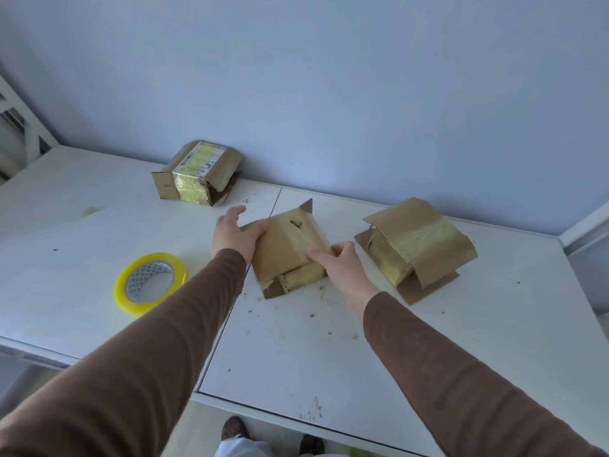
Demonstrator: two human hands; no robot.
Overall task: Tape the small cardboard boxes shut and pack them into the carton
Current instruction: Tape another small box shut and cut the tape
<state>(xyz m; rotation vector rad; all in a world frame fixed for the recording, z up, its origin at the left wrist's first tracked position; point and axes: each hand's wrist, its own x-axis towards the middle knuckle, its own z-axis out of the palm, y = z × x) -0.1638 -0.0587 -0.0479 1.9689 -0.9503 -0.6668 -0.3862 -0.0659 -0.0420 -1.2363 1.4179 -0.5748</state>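
Middle cardboard box (290, 245), flaps partly loose and crossed by yellowish tape, lying at the centre of the white bench (428, 341). Left hand (235, 235) grips its left edge, fingers curled over the corner; right hand (342, 262) presses the taped top, forefinger extended. Tape roll (150, 282) lies left; a second box (417, 247) right, a third box (197, 173) against the pale blue wall (329, 94). Box contents hidden.
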